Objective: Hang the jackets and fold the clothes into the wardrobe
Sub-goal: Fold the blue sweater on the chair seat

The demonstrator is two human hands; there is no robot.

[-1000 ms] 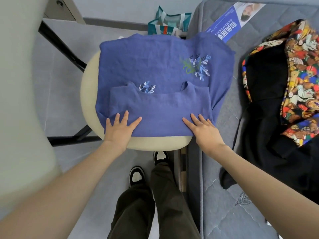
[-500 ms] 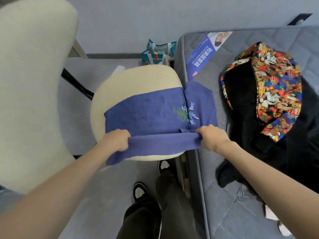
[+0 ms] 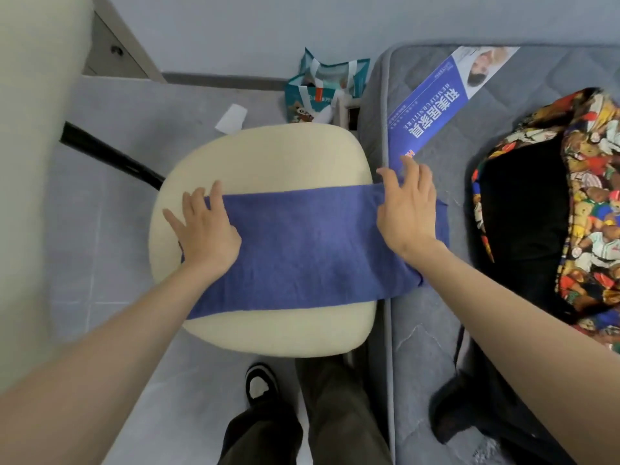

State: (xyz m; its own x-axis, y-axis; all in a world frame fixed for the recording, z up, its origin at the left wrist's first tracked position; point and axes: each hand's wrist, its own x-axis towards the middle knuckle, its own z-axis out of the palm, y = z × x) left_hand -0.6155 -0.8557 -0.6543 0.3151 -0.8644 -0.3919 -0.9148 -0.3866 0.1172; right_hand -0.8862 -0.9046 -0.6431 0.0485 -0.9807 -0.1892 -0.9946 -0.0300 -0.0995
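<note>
Left hand [image 3: 204, 229] and right hand [image 3: 407, 213] press opposite ends of blue garment [image 3: 302, 250].

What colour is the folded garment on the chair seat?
The garment is plain blue, best seen in the head view.

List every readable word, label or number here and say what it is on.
"和美居家具": large white characters on the blue label on the mattress.
"...FURNITURE": smaller line beside them; its start is unclear.
Small print on the label and the teal bag: too blurred to read.
</note>
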